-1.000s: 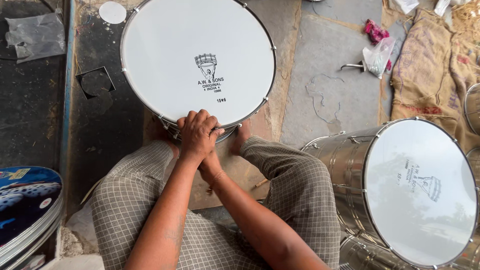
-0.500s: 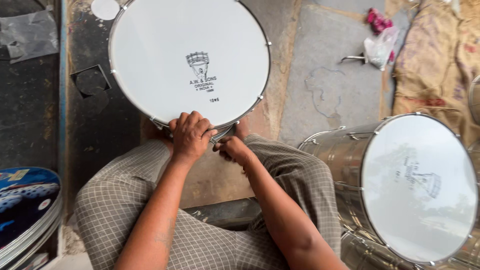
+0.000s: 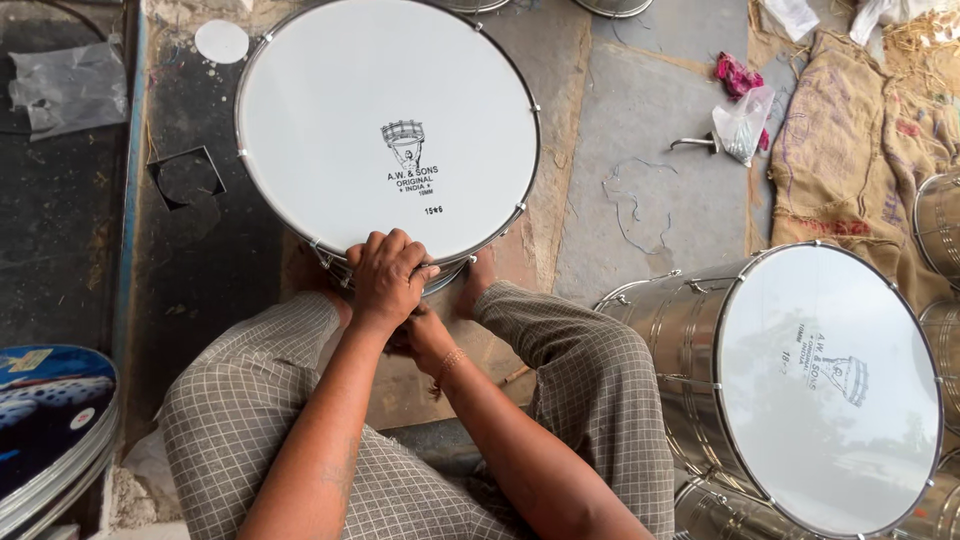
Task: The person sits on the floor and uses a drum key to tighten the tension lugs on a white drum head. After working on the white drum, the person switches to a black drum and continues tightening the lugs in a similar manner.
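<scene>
head view, looking straight down onto a round white-skinned drum (image 3: 385, 130) standing on the stone floor (image 3: 640, 150) between bare feet, its metal hoop cut off at the top edge. left hand (image 3: 388, 278) curled over the near rim of the drum, fingers (image 3: 400, 250) bent and closed on the hoop. right hand (image 3: 425, 335) tucked just beneath the left, mostly covered by it; only knuckles and a thin wrist bracelet (image 3: 447, 367) visible, so cannot tell whether closed around anything. lower shell and hardware of the drum hidden under the hands and behind the checked trousers (image 3: 590, 390). printed emblem in the middle of the drum head, dark on white. to the right, well apart, a second drum (image 3: 830, 385) lying tilted with shiny steel shell and white skin, partly cut off at the bottom; further steel shells at the right edge, mostly out of frame. burlap sack (image 3: 850, 140) crumpled at upper right, with a clear plastic bag (image 3: 740, 125) and a pink scrap beside it. small metal tool near the bag, too small to identify. at lower left, stacked blue-patterned hoops (image 3: 45, 420), cropped by the frame. small white disc (image 3: 221, 41) on the floor just beside the first drum's upper left.
</scene>
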